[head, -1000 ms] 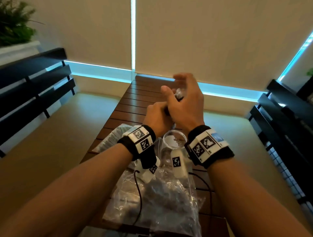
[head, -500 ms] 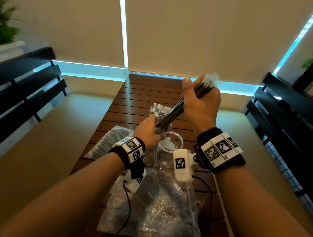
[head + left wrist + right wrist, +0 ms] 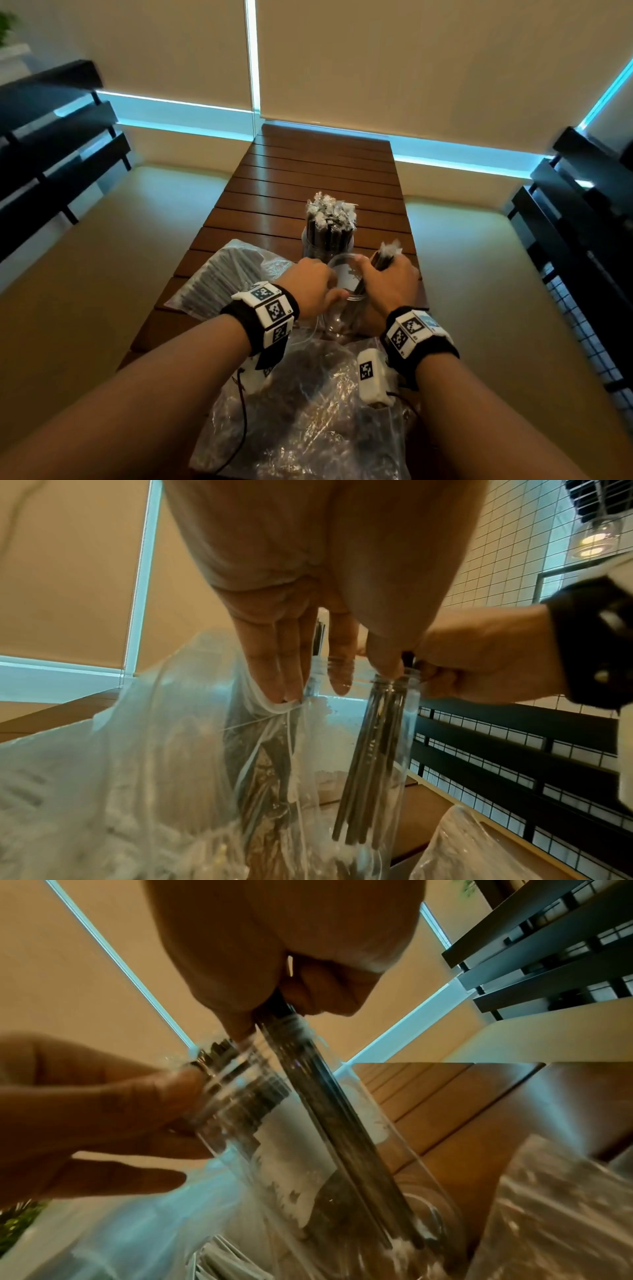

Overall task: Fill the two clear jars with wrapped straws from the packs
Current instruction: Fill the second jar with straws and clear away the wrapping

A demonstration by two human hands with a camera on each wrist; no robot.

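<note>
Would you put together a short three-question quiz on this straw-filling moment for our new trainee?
1. True or false: the far jar already stands packed with wrapped straws.
2. Multiple choice: the bundle of straws gripped by the right hand is
A. lying flat on the table
B. lowered part-way into the near jar
C. inside a plastic pack
3. Fill in: the left hand touches the near jar at its ____, fingers extended.

Key
1. True.
2. B; the straws' lower ends show through the glass, with the hand at the mouth.
3. Rim.
</note>
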